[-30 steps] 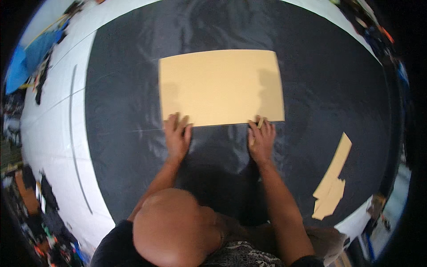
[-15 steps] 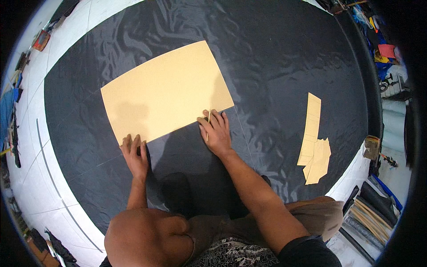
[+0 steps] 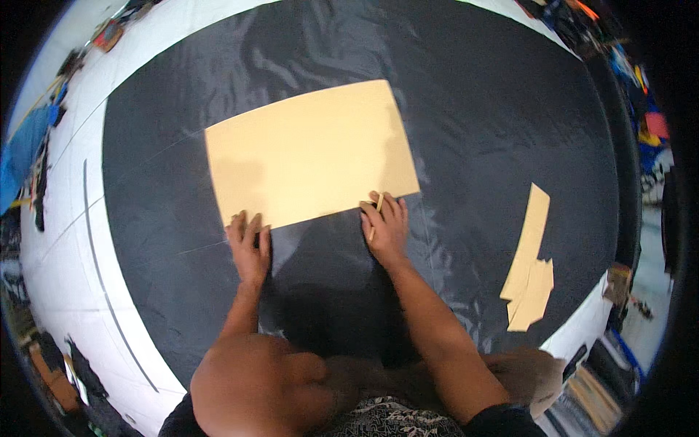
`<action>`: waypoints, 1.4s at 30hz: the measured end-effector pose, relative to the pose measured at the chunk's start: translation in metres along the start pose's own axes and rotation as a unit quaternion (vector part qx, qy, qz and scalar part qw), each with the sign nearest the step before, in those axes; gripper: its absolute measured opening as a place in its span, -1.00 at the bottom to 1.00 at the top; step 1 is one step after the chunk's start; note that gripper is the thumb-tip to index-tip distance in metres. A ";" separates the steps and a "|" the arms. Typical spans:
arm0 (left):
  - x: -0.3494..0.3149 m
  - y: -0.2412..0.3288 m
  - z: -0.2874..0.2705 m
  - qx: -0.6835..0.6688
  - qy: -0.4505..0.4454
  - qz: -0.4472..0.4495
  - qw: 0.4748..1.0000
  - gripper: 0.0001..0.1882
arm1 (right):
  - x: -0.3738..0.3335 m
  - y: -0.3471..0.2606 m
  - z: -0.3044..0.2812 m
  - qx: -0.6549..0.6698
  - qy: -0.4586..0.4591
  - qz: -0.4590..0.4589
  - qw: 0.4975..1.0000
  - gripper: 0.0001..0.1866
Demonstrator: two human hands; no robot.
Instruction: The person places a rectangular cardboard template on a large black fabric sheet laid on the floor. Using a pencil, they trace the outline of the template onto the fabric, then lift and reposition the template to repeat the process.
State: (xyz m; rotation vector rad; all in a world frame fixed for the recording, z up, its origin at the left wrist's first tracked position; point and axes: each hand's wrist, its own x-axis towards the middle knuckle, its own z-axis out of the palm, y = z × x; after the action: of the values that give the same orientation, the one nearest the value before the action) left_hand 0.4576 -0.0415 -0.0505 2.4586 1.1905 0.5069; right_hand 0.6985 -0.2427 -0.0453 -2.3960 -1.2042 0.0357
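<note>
A large tan rectangular sheet of card (image 3: 313,153) lies flat on black sheet material (image 3: 495,116). My left hand (image 3: 249,247) rests at its near left corner, fingers stretched over the near edge and pressing down. Close to the near right corner, my right hand (image 3: 387,229) has its fingertips on the same edge. A thin yellowish pencil-like stick (image 3: 380,202) is held between the fingers of that hand, slanting across them. Faint pale lines run over the black material beside the card's corners.
Smaller tan card pieces, a long strip (image 3: 530,237) and an irregular piece (image 3: 535,295), lie overlapping on the right. White floor (image 3: 80,291) borders the black material. A small brown block (image 3: 617,282) sits at its right edge. Rolls and rods (image 3: 593,397) lie at lower right.
The whole view has shifted and turned slightly, so the card and both hands appear further right. Against the lines on the black material, the card looks unmoved; both hands stay on its near edge.
</note>
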 end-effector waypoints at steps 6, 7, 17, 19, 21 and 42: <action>0.000 0.014 -0.003 -0.013 0.016 0.014 1.000 -0.62 | -0.003 -0.003 -0.005 -0.064 -0.044 -0.010 0.997 -0.67; 0.001 0.020 -0.002 0.007 0.021 0.003 1.000 -0.61 | -0.005 -0.001 -0.004 -0.073 -0.048 -0.007 0.996 -0.68; -0.006 0.017 0.003 -0.059 0.018 -0.036 0.997 -0.60 | -0.011 0.006 0.008 -0.085 -0.029 -0.015 0.996 -0.68; -0.010 0.013 0.007 -0.055 0.034 -0.032 0.997 -0.60 | -0.014 0.004 0.007 -0.085 -0.032 -0.017 0.996 -0.68; -0.011 0.014 0.009 -0.053 0.039 -0.031 0.997 -0.60 | -0.010 -0.003 0.002 -0.087 -0.048 -0.006 0.995 -0.68; -0.008 0.022 0.005 -0.084 0.059 -0.054 0.993 -0.66 | -0.008 0.009 0.001 -0.095 -0.057 -0.024 0.994 -0.68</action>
State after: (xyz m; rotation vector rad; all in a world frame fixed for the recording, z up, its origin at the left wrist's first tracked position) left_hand 0.4699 -0.0611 -0.0460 2.2357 1.2645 0.6990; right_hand 0.7002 -0.2536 -0.0511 -2.5574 -1.3733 0.0443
